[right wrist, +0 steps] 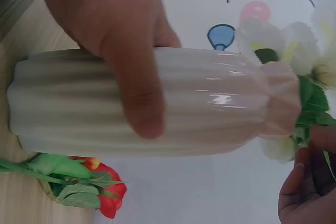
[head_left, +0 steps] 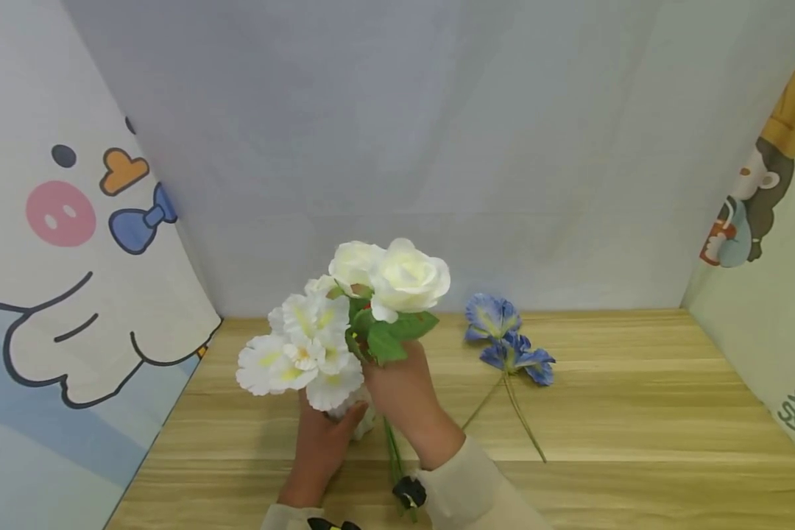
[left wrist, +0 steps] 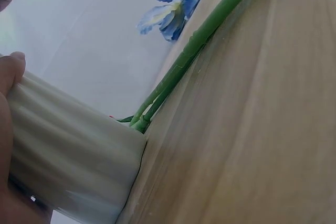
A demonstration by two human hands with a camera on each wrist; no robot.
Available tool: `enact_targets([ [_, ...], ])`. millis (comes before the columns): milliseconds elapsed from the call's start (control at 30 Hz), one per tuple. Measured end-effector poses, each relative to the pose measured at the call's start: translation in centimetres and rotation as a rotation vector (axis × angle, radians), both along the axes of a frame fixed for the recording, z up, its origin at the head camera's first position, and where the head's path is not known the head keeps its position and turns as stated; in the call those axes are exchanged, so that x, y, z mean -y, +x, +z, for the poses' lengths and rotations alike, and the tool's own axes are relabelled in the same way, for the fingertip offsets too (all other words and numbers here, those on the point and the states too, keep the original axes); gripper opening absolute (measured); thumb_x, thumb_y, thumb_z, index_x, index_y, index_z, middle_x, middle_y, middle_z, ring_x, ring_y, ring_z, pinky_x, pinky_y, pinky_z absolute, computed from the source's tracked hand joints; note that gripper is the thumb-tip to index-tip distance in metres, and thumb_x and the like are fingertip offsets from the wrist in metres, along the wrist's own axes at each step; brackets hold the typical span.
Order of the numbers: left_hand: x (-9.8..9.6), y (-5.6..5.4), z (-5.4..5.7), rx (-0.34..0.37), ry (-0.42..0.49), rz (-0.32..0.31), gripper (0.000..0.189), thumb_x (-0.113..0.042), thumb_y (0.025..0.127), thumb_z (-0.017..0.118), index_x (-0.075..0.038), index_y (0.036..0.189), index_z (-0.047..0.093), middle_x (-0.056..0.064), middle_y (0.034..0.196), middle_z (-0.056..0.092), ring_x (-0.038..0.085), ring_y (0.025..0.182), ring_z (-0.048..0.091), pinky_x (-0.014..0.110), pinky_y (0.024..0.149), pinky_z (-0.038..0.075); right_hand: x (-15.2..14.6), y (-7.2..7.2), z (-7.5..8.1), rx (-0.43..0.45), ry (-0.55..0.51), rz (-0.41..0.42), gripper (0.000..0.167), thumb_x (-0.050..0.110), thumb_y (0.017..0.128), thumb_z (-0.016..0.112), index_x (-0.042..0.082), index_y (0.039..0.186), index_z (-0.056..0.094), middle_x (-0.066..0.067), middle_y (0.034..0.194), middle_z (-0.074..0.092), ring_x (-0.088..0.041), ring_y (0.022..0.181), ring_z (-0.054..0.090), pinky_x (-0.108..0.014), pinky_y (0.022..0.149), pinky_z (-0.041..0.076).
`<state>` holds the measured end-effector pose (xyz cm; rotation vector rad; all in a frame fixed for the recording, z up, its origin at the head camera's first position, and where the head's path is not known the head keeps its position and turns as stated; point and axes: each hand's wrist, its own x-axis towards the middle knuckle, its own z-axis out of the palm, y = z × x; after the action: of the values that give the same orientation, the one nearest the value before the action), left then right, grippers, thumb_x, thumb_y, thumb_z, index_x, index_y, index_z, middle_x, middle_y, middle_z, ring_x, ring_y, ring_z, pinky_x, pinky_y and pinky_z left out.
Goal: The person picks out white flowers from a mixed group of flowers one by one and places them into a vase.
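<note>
My left hand (head_left: 324, 442) grips a white ribbed vase (right wrist: 210, 103) around its body, the thumb lying across its side in the right wrist view. The vase stands upright on the table; flowers mostly cover it in the head view. White roses (head_left: 407, 278) with green leaves and a ruffled white flower (head_left: 298, 353) spread over its mouth. Close by the mouth, my right hand (head_left: 404, 390) has its fingers curled and pinches a flower stem just below the leaves (right wrist: 312, 100). The stem is largely hidden by the fingers.
Two blue flowers (head_left: 517, 357) with thin stems lie on the wooden table (head_left: 636, 412) to the right. Beside the vase lies a red flower (right wrist: 110, 195); green stems (head_left: 392, 445) run towards the front under my right forearm. A grey backdrop (head_left: 503, 147) stands behind.
</note>
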<state>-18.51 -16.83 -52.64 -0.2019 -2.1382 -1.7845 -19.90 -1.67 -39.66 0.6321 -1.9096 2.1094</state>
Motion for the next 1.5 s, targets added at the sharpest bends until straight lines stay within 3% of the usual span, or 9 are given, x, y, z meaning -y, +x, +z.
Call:
enact_targets([
  [67,0.0,0.1,0.1,0.016,-0.010,0.005,0.086,-0.015,0.088,0.084,-0.014,0.152,0.026,0.005,0.145,0.040,0.019,0.130,0.045,0.035,0.107,0.038,-0.6,0.5,0.4,-0.115,0.150,-0.212,0.023,0.007,0.098,0.068,0.006,0.121,0.068,-0.002,0.109,0.071,-0.012,0.104,0.065,-0.033,0.089,0.054],
  [200,0.0,0.0,0.0,0.039,-0.014,0.005,0.088,-0.023,0.089,0.084,-0.021,0.154,0.024,0.003,0.147,0.038,0.019,0.131,0.044,0.046,0.109,0.035,-1.8,1.7,1.3,-0.218,-0.062,-0.333,0.021,-0.010,0.095,0.054,-0.005,0.115,0.056,-0.010,0.105,0.061,-0.022,0.094,0.058,-0.036,0.084,0.049],
  [333,0.0,-0.1,-0.2,0.058,-0.015,0.003,0.091,-0.029,0.089,0.084,-0.026,0.155,0.021,0.001,0.149,0.035,0.021,0.135,0.041,0.051,0.111,0.032,-2.8,2.7,3.1,-0.468,-0.352,-0.440,0.021,-0.025,0.076,0.036,-0.015,0.094,0.039,-0.010,0.097,0.050,-0.023,0.089,0.050,-0.033,0.085,0.043],
  [467,0.1,0.0,0.0,0.080,-0.024,0.018,0.094,-0.031,0.089,0.085,-0.024,0.156,0.019,0.003,0.150,0.034,0.024,0.136,0.040,0.053,0.111,0.032,-3.0,3.5,4.9,-0.789,-0.462,-0.473,0.015,-0.026,0.072,0.036,-0.015,0.083,0.040,-0.018,0.085,0.052,-0.027,0.082,0.053,-0.032,0.078,0.047],
  [567,0.0,0.1,0.2,0.086,-0.027,0.028,0.094,-0.030,0.088,0.085,-0.023,0.156,0.020,0.004,0.150,0.035,0.025,0.135,0.041,0.053,0.110,0.033,-2.8,4.0,5.4,-0.896,-0.426,-0.401,0.016,-0.026,0.074,0.039,-0.017,0.084,0.046,-0.024,0.084,0.054,-0.029,0.081,0.056,-0.032,0.076,0.051],
  [800,0.0,0.0,0.1,0.046,-0.016,0.018,0.091,-0.024,0.088,0.086,-0.022,0.154,0.023,0.003,0.148,0.036,0.022,0.133,0.043,0.050,0.108,0.035,-2.0,4.8,4.2,-0.751,-0.203,-0.264,0.023,-0.025,0.085,0.046,-0.017,0.104,0.056,-0.026,0.099,0.063,-0.033,0.091,0.066,-0.037,0.085,0.057],
  [1133,0.0,-0.2,-0.1,0.014,0.006,-0.015,0.093,-0.022,0.088,0.085,-0.028,0.155,0.021,-0.002,0.150,0.036,0.017,0.134,0.042,0.049,0.111,0.033,-1.4,4.0,3.7,-0.254,0.027,-0.243,0.022,-0.004,0.097,0.065,-0.005,0.120,0.065,-0.016,0.114,0.068,-0.026,0.106,0.068,-0.034,0.092,0.056],
  [1333,0.0,0.0,-0.2,0.042,0.042,-0.021,0.093,-0.020,0.088,0.085,-0.031,0.155,0.021,-0.001,0.149,0.039,0.016,0.135,0.043,0.045,0.113,0.032,-1.3,2.5,4.9,-0.080,0.018,-0.267,0.025,0.011,0.099,0.070,-0.001,0.121,0.065,-0.011,0.110,0.070,-0.021,0.104,0.069,-0.033,0.090,0.056],
  [1500,0.0,0.0,-0.2,0.059,0.042,-0.011,0.092,-0.020,0.088,0.085,-0.029,0.153,0.022,0.001,0.148,0.038,0.020,0.134,0.044,0.046,0.113,0.034,-1.1,1.6,5.9,-0.024,-0.042,-0.248,0.022,0.013,0.099,0.071,0.000,0.115,0.065,-0.012,0.103,0.069,-0.024,0.090,0.071,-0.036,0.080,0.059],
])
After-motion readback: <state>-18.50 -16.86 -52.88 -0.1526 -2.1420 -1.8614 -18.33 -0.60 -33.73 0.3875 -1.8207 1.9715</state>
